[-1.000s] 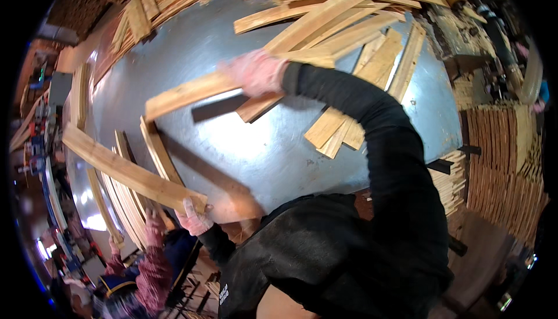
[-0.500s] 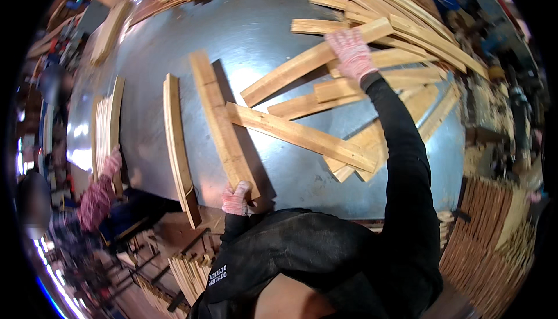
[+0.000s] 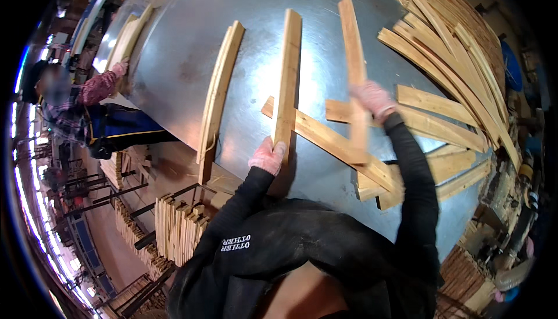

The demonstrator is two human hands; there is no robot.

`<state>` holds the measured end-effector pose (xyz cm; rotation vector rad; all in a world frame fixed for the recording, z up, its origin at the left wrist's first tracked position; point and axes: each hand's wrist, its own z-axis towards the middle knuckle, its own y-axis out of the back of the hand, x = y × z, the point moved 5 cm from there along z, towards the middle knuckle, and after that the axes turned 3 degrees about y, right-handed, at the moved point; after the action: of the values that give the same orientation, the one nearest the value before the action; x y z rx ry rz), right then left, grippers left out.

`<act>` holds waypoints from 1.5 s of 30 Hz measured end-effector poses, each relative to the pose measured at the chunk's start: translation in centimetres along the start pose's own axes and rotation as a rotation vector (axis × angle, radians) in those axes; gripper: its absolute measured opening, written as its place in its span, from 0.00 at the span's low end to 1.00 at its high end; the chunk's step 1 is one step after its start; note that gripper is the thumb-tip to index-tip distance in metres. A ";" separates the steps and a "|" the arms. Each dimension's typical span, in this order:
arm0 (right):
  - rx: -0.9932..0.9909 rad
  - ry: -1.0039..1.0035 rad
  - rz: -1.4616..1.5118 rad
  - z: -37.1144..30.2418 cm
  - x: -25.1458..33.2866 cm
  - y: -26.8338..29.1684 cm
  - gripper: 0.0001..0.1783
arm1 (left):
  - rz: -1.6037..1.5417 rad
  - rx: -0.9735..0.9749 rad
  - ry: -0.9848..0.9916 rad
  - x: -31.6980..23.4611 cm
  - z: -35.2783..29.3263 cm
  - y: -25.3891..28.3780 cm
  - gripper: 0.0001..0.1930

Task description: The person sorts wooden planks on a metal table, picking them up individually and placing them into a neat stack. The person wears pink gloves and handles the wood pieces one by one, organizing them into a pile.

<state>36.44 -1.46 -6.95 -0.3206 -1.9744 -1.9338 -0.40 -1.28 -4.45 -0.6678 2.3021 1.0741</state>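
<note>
A gloved left hand, just below the centre of the frame, closes around the near end of a long, pale wooden slat that runs straight up the picture across a broad sheet-metal table. To its right, the gloved right hand grips a second pale wooden slat partway along its length, this one also pointing toward the top of the frame. Both slats lie across a wider light-coloured plank set on a slant from centre toward lower right. Left of the left hand, a pair of curved wooden strips rests on the metal, apart from the others. A fan of loose wooden boards spreads over the table's right side, reaching the upper right. In the lower left, bundles of short wooden pieces stand on the floor. At the far left edge, another worker's hand touches a stack of strips at the table rim.
</note>
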 end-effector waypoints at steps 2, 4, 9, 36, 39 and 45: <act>0.153 -0.587 0.380 1.1 8.2 1.5 0.25 | 0.157 0.046 -0.010 -1.6 -0.3 -1.5 0.33; 0.080 -0.299 0.361 2.7 9.7 -4.4 0.33 | 0.217 0.088 -0.149 -4.2 0.3 -4.0 0.38; 0.279 -0.385 0.405 0.6 13.6 -0.2 0.37 | 0.065 0.091 -0.084 -2.3 1.9 -3.8 0.34; 0.200 -0.880 -0.100 -3.1 -18.1 16.9 0.37 | -0.454 0.060 -0.091 0.8 19.4 31.3 0.21; 0.155 -0.740 0.610 -8.8 -17.0 10.5 0.26 | -0.545 0.077 -0.226 -5.8 15.2 24.4 0.21; -0.156 -0.761 1.673 -11.6 -5.6 3.2 0.21 | -0.646 0.303 -0.129 -4.1 11.3 11.1 0.22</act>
<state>43.98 -12.37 -6.26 -2.0829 -0.9066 -0.7556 -1.46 14.88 -2.14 -1.0746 1.8699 0.4425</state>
